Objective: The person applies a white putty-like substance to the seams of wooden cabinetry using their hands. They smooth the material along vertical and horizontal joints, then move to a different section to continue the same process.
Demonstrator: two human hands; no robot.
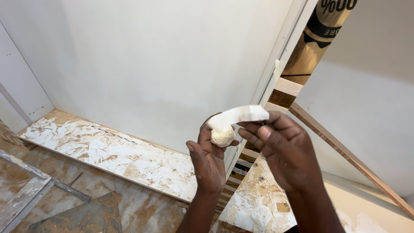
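Observation:
My left hand [207, 162] holds a small lump of white putty [222, 137] between thumb and fingers. A curved white flexible strip [237, 115] rises from the lump and bends to the right. My right hand [282, 151] pinches the strip's right end with its fingertips. Both hands are raised in front of a white wall panel [151, 64], near the vertical edge where the panel ends.
A paint-smeared chipboard ledge [108, 151] runs along the foot of the wall. A gap with wooden framing [297, 64] opens at the right, with a slanted wooden batten [349, 157] beyond it. A metal ladder frame [30, 190] stands at lower left.

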